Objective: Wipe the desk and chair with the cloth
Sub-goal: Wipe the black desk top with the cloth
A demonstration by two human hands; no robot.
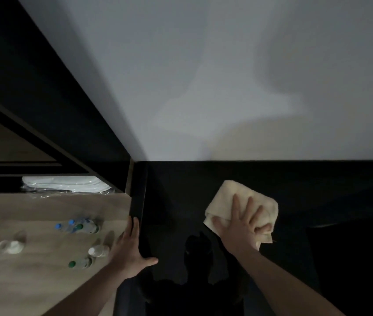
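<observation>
A cream cloth (231, 199) lies folded on the glossy black desk (317, 201), a little right of centre. My right hand (242, 224) presses flat on the cloth with fingers spread, the little finger curled around its right edge. My left hand (128, 249) rests on the dark raised edge between the black desk and the wooden counter (32, 281), fingers extended and holding nothing. No chair is visible.
On the wooden counter at the left stand several small plastic bottles (78, 226) and a glass (11, 246). White plates in plastic wrap (66, 183) sit under a dark shelf. A pale wall (226, 87) rises behind the desk.
</observation>
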